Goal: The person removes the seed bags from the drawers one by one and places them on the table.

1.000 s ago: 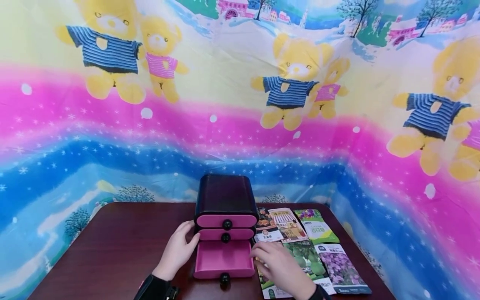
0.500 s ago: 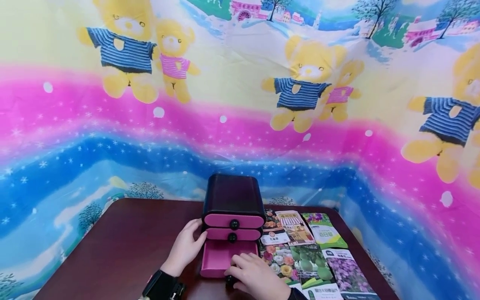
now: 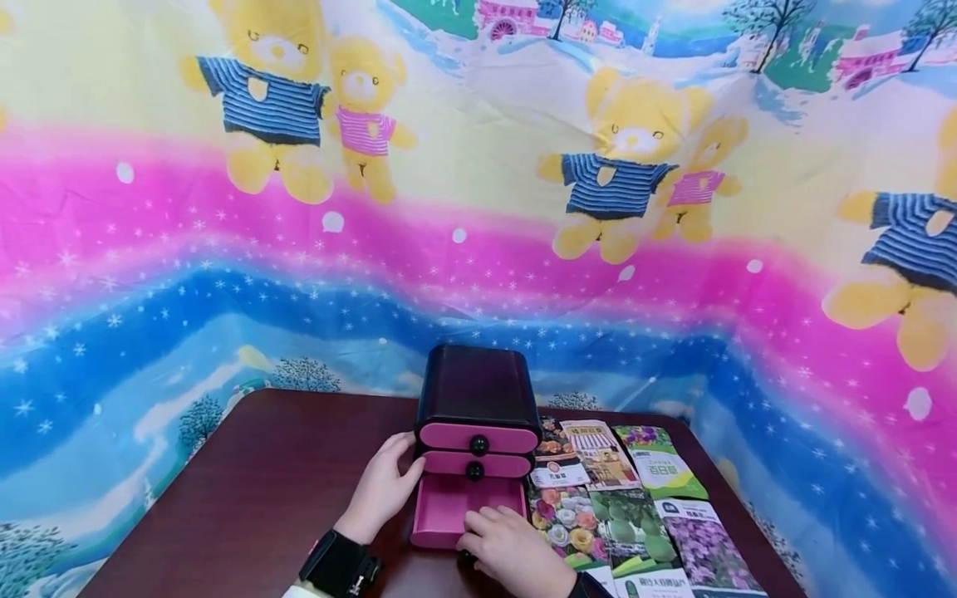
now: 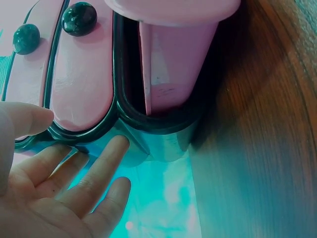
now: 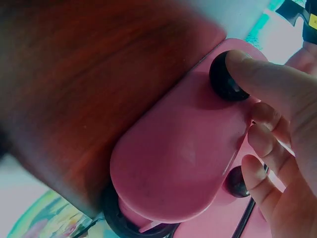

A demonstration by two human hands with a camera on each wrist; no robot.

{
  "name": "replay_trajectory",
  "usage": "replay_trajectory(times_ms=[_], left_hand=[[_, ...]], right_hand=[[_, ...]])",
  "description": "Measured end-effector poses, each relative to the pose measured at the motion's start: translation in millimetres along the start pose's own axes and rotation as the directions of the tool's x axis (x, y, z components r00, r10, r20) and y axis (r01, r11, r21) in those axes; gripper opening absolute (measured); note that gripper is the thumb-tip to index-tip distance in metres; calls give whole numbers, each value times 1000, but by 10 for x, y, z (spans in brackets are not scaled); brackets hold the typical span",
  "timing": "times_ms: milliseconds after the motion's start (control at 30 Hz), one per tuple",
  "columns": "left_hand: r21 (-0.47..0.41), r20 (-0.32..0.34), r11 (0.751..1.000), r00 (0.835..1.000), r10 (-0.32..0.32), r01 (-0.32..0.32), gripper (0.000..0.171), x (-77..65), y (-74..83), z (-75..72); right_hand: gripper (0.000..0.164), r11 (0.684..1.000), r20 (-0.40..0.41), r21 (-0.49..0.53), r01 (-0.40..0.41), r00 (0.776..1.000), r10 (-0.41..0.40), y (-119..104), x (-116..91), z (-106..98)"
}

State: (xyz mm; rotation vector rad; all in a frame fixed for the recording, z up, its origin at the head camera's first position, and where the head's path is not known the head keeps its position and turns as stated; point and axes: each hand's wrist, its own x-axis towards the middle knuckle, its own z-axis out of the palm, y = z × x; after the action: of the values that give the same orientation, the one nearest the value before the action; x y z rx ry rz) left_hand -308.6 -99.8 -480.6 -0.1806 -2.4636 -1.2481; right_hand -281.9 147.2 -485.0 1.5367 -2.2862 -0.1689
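Note:
A small black cabinet [image 3: 478, 386] with pink drawers stands on the table. Its bottom drawer [image 3: 434, 538] is pulled out, and the visible part of its inside is bare; the upper two are in. My left hand [image 3: 381, 486] steadies the cabinet's left side, fingers extended along the black wall [image 4: 136, 141] and thumb by the front edge. At the bottom drawer's front, my right hand [image 3: 516, 552] has its thumb on the round black knob [image 5: 225, 79], with its fingers bent over the drawer's upper edge. That hand covers most of the knob in the head view.
Flat flower and plant packets lie in two rows right of the cabinet, among them a purple-flower packet [image 3: 706, 548] and a green one [image 3: 658, 461]. The dark wooden table [image 3: 247, 490] extends left. A bear-printed cloth [image 3: 463, 274] hangs close behind.
My right hand has moved left from beside the drawer, over the packets, to the bottom drawer's knob. The left hand keeps its place at the cabinet. The head view has turned slightly left.

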Motion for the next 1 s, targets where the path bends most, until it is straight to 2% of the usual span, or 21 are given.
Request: replay_trajectory(times_ms=[200,400,833,1000], left_hand=[[9,-8,1000,1000,-1,1,42,-11,-6,-6],[2,1,1000,1000,-1,1,43,-7,-5,-8],[4,0,1000,1000,8,-8,42,7,8,-11],[20,-13,1000,1000,19,-19,41,7,11,-2]], right_hand=[[32,997,15,-76,19,1000,-18,-36,40,-9],[23,992,16,-123,27,1000,-25,-42,57,8],[16,995,-39,-104,-2,999,-2,-7,54,-24],[17,999,-41,-32,-5,999,4,2,55,-22]])
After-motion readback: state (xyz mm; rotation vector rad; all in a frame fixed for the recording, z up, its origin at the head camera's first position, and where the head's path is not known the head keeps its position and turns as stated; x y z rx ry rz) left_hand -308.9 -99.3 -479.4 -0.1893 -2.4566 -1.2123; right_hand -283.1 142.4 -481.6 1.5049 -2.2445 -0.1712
